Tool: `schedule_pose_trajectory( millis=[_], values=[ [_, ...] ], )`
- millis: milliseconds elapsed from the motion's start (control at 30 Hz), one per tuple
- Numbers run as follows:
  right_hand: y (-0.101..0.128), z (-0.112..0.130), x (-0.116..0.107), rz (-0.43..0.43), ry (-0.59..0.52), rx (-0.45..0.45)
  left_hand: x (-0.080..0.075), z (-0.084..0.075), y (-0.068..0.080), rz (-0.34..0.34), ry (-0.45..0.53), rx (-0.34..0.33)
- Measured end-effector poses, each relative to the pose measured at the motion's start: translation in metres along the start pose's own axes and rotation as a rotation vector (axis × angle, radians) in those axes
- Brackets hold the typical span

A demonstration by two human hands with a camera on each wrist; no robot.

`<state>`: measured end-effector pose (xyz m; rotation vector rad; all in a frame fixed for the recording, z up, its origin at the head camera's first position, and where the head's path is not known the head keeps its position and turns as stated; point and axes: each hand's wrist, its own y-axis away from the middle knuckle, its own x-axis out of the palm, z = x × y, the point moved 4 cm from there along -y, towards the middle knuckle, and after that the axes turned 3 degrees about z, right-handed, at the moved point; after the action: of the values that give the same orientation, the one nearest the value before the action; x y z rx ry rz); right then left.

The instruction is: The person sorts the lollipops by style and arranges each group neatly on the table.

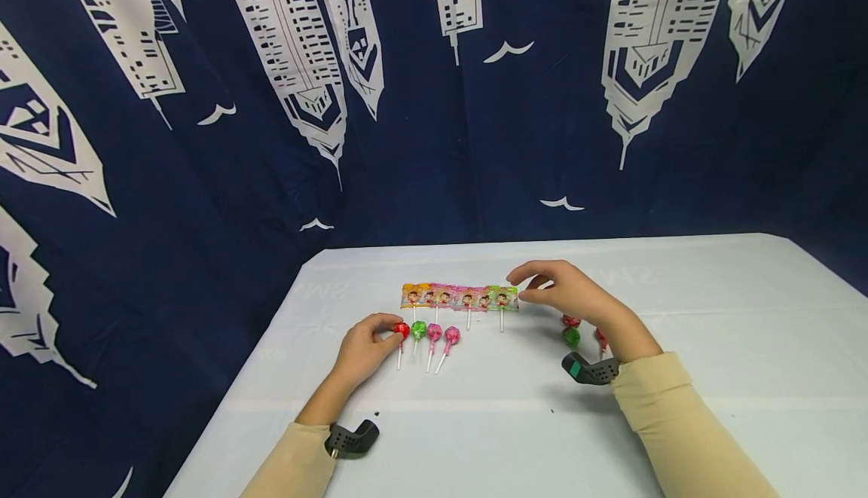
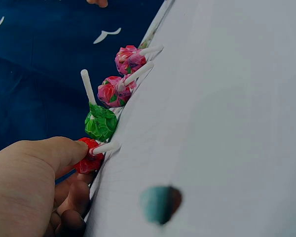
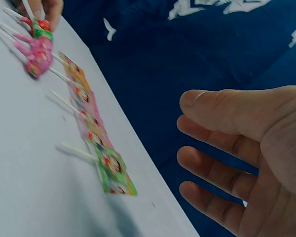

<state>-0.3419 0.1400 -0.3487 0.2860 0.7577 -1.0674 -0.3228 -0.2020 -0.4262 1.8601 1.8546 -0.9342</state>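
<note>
My left hand point(image 1: 366, 347) pinches the head of a red lollipop point(image 2: 90, 157) between thumb and fingers, its white stick pointing toward me. Beside it on the white table point(image 1: 488, 385) lie a green lollipop point(image 2: 100, 122) and two pink lollipops point(image 1: 434, 333), forming a row. Behind this row is a line of flat-wrapped lollipops, from an orange wrapper point(image 1: 415, 295) through pink to a green wrapper point(image 1: 502, 297) at the right end. Just right of that green wrapper hovers my right hand point(image 1: 568, 288), holding nothing, fingers apart and slightly bent.
Partly behind the right forearm lie a dark red lollipop point(image 1: 571, 321), another green lollipop point(image 1: 571, 337) and a red one point(image 1: 601, 338). A dark blue cloth point(image 1: 420, 166) with white buildings hangs behind the table. Small dark specks lie on the tabletop.
</note>
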Motion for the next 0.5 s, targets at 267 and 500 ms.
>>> schedule_pose_trajectory(
  millis=[267, 500],
  values=[
    [0.011, -0.023, -0.018, -0.021, 0.017, 0.096, 0.002, 0.002, -0.001, 0.005, 0.004, -0.011],
    [0.017, -0.043, -0.025, -0.003, -0.011, 0.137, 0.001, 0.001, 0.0, 0.003, 0.009, -0.013]
  ],
)
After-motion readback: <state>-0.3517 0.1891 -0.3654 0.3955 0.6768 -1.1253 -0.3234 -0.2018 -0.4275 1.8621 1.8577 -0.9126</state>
